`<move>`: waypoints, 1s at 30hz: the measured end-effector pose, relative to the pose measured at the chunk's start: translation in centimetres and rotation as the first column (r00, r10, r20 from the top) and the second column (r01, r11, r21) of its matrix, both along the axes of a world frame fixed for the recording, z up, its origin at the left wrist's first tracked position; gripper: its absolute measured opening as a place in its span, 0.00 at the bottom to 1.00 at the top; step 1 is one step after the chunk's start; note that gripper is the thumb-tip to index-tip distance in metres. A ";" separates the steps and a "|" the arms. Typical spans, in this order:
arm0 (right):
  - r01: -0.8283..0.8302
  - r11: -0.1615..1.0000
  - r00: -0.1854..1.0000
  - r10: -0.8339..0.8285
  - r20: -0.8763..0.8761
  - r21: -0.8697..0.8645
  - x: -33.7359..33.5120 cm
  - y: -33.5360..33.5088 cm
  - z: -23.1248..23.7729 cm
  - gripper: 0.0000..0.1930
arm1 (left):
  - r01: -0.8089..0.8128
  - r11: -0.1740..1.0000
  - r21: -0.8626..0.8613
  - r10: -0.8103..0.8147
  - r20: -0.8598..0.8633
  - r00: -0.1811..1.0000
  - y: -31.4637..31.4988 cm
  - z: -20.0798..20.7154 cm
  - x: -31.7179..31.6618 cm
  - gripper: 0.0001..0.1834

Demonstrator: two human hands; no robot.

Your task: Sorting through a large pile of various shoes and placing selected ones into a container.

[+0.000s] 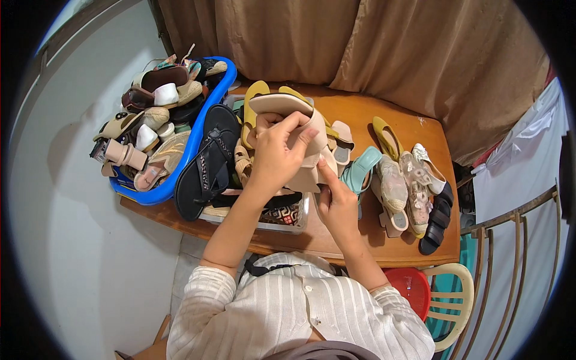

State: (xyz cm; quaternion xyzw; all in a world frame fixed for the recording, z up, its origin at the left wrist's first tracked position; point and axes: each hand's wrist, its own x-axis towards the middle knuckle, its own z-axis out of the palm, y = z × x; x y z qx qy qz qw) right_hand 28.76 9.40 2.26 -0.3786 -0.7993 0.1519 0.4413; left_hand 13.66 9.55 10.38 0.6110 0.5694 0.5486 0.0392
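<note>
A long brown fabric curtain (294,42) hangs behind an orange-brown wooden table (348,108). The person, in a cream striped button-front shirt (300,306), is at the table's near edge. On the table's left is an oblong blue plastic tub (162,195), heaped above its rim with shoes in white, beige, brown and black. Just beside it is a translucent whitish plastic bin (305,216), also filled with footwear. By the table's near right corner is a cream plastic chair with a slatted back (462,300), next to a red plastic seat (408,288).

A pair of black thong sandals (195,186) leans between tub and bin. Over the bin's right part, raised above its contents, is a pale beige smooth-surfaced sandal (318,135); whether a second matching one is behind it cannot be told. The left hand (279,147) grips its upper part, fingers bent over near the broad strap. The right hand (339,201) holds its lower end in a narrow pinch, index finger extended along it.

To the right lie pale lace-like shoes (393,186), black multi-strap sandals (438,225), a mint-green slide sandal (363,165) and a mustard-yellow flat shoe (387,138).
</note>
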 end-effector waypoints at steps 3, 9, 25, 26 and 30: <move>0.012 1.000 1.000 -0.012 0.002 -0.016 0.2 0.2 0.0 0.34 | -0.086 0.996 -0.031 0.079 -0.177 0.981 -0.2 0.3 0.5 0.10; -0.077 0.945 0.993 0.043 -0.114 -0.317 0.0 1.2 0.6 0.29 | -0.038 0.995 -0.089 0.021 -0.183 0.983 0.2 -1.5 0.3 0.10; 0.113 0.989 0.991 -0.105 0.086 -0.092 -0.3 1.5 -1.4 0.35 | 0.375 0.924 -0.082 -0.215 0.698 0.683 1.7 -3.5 -1.1 0.06; 0.114 0.989 0.991 -0.106 0.087 -0.092 -0.3 1.5 -1.0 0.35 | 0.246 0.957 -0.153 -0.138 0.506 0.851 1.4 -3.5 -0.5 0.08; -0.036 0.942 0.988 -0.016 -0.152 -0.335 0.1 1.8 -0.1 0.28 | 0.059 0.970 -0.236 -0.042 0.077 0.996 0.9 -2.2 -0.3 0.11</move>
